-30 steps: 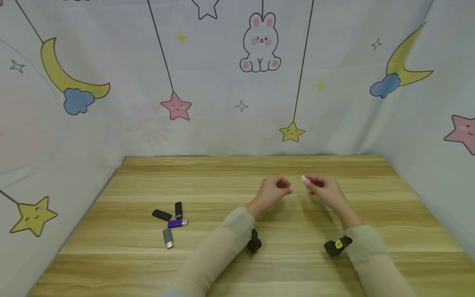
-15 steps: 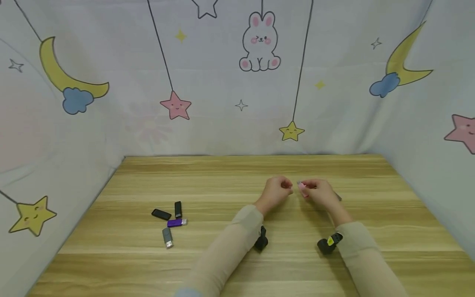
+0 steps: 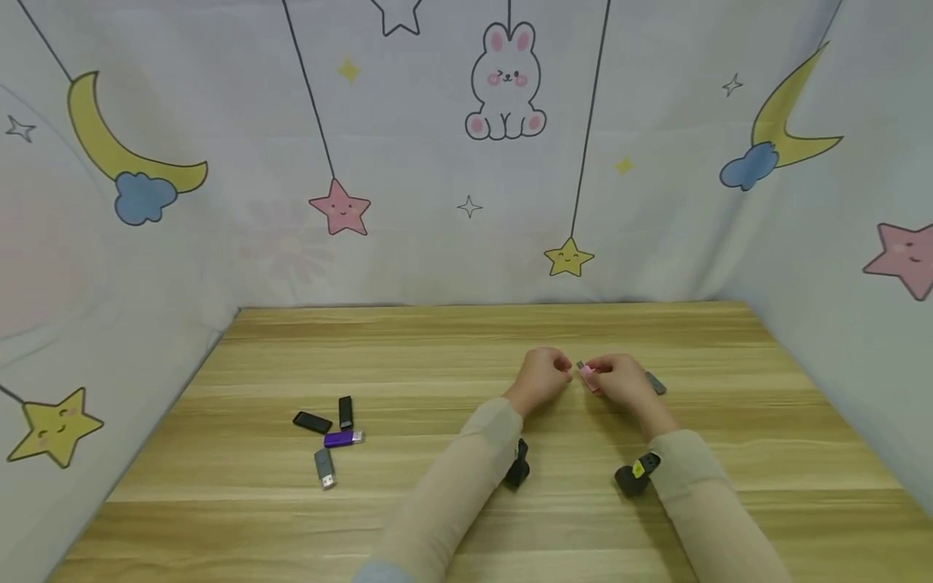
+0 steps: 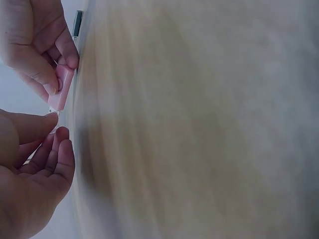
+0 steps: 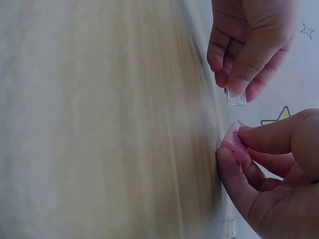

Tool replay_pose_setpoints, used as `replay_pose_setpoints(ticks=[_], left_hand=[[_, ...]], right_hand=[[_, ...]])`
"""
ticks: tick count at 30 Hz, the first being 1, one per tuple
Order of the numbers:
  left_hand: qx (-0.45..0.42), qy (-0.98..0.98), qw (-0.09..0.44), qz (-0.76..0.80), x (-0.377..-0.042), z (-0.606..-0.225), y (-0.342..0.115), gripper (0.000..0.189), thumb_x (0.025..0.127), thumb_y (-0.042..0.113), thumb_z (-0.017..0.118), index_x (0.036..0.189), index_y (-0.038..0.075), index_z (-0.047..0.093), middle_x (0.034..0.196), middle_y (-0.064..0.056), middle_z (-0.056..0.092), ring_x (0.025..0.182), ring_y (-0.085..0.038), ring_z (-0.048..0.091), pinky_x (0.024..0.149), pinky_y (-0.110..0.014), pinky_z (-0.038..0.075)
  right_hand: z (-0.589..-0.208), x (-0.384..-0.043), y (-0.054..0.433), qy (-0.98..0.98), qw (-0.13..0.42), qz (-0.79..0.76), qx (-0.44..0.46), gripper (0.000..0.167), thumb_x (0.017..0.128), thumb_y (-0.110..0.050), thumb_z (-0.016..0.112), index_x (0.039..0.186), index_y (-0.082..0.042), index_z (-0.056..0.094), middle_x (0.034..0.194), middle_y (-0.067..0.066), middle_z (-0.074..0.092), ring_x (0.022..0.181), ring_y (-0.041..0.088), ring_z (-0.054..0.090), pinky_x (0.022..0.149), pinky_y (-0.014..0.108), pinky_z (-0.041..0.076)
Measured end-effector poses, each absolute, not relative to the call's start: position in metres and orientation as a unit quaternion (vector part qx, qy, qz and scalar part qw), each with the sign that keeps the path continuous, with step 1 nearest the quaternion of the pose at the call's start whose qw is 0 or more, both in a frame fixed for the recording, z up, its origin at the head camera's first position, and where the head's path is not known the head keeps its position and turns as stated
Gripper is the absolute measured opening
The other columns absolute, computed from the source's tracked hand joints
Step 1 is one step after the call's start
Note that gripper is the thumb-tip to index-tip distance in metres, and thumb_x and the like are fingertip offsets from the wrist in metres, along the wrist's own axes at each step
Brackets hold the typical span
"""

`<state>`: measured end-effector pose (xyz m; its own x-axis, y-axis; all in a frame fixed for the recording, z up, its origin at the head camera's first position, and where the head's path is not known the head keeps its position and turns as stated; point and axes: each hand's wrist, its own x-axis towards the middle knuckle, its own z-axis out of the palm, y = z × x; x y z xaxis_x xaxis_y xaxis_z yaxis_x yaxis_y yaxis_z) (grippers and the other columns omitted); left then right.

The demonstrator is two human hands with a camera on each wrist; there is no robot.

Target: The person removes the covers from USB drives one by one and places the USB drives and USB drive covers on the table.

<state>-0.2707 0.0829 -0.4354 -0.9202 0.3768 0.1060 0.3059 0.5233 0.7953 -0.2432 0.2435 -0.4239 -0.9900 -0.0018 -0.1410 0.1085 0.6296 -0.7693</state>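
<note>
My right hand (image 3: 621, 380) pinches a pink USB flash drive (image 3: 589, 379) between thumb and fingers, its metal plug pointing toward my left hand (image 3: 539, 380). A small clear plastic cap (image 5: 237, 99) is pinched by the left hand, as the right wrist view shows. Cap and plug face each other with a short gap in the right wrist view. Both hands are close together just above the wooden table. In the left wrist view the pink body (image 4: 61, 89) shows between the right thumb and fingers.
Beyond the right wrist lies a grey USB stick (image 3: 656, 383). At the left are a purple USB drive (image 3: 339, 440), a grey one (image 3: 324, 470) and two black ones (image 3: 312, 422). A printed curtain (image 3: 408, 267) hangs behind the wooden table (image 3: 452, 340).
My right hand has shifted left and slightly down with the pink drive, closer to the left hand, and the drive's tilt has changed. The grey stick beyond it has come into sight.
</note>
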Motion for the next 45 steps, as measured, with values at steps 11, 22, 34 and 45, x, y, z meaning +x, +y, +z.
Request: replay_pose_setpoints(ticks=[11, 22, 34, 45], left_hand=[[0.196, 0.891, 0.063, 0.405, -0.2754, -0.4335, 0.0862, 0.011, 0.085, 0.002, 0.067, 0.095, -0.001, 0.072, 0.095, -0.01, 0.07, 0.089, -0.019, 0.063, 0.078, -0.024, 0.05], [0.212, 0.907, 0.073, 0.357, -0.2775, -0.431, 0.087, 0.014, 0.088, 0.004, 0.064, 0.098, -0.002, 0.071, 0.101, -0.012, 0.07, 0.096, -0.023, 0.064, 0.084, -0.027, 0.051], [0.218, 0.908, 0.083, 0.349, -0.2767, -0.4305, 0.0855, 0.013, 0.089, 0.004, 0.064, 0.098, -0.003, 0.07, 0.101, -0.012, 0.07, 0.095, -0.022, 0.063, 0.083, -0.028, 0.05], [0.233, 0.916, 0.076, 0.318, -0.278, -0.4315, 0.0876, 0.008, 0.088, 0.006, 0.067, 0.09, 0.0, 0.071, 0.093, -0.008, 0.07, 0.087, -0.019, 0.062, 0.078, -0.025, 0.049]], right_hand=[[-0.4248, -0.2467, 0.2429, 0.911, 0.06, -0.407, 0.029, 0.035, 0.095, -0.017, 0.061, 0.116, 0.011, 0.062, 0.093, 0.016, 0.068, 0.067, 0.009, 0.062, 0.061, 0.023, 0.049], [-0.427, -0.2494, 0.2397, 0.922, 0.049, -0.384, 0.031, 0.032, 0.093, -0.015, 0.063, 0.112, 0.01, 0.064, 0.085, 0.012, 0.068, 0.066, 0.011, 0.06, 0.059, 0.023, 0.046], [-0.4273, -0.2474, 0.2411, 0.93, 0.052, -0.362, 0.037, 0.036, 0.093, -0.02, 0.063, 0.115, 0.008, 0.064, 0.098, 0.017, 0.068, 0.083, 0.022, 0.061, 0.072, 0.032, 0.049], [-0.4272, -0.2442, 0.2412, 0.94, 0.045, -0.336, 0.043, 0.036, 0.094, -0.026, 0.062, 0.111, 0.006, 0.067, 0.093, 0.014, 0.069, 0.082, 0.022, 0.061, 0.071, 0.032, 0.047]])
